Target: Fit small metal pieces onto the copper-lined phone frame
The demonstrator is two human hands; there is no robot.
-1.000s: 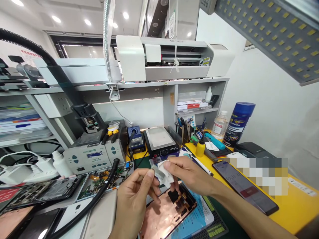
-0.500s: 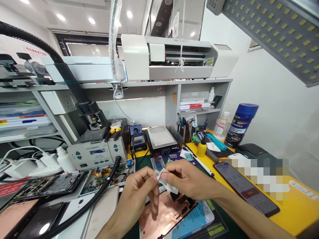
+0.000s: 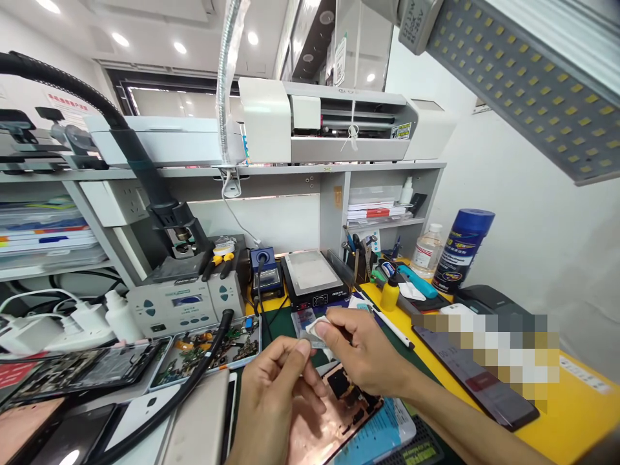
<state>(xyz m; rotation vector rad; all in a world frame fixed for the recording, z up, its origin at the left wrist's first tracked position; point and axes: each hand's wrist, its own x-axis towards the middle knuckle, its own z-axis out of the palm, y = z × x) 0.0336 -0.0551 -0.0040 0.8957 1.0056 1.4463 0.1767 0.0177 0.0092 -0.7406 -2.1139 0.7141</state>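
Observation:
My right hand (image 3: 361, 345) pinches a crumpled white wipe (image 3: 314, 326) between thumb and fingers. Close beside it, my left hand (image 3: 278, 381) has its thumb and index finger pressed together; whatever they hold is too small to make out. A thin translucent edge shows between the two hands, just under the wipe. Below them lies a flat copper-coloured device panel (image 3: 317, 426) with black patches along its right side, partly covered by my left hand. It rests partly over a blue-and-white sheet or pack (image 3: 387, 429).
A tray of small circuit parts (image 3: 208, 352) and a thick black hose (image 3: 188, 387) are at left. A hot plate (image 3: 314, 278) stands behind the hands. On the right are a phone (image 3: 477, 378), a yellow bottle (image 3: 390, 294) and a blue spray can (image 3: 462, 252).
The white wipe was pinched between both hands; now it sits in my right hand, and my left fingertips have come slightly lower, apart from it. The view has shifted a little.

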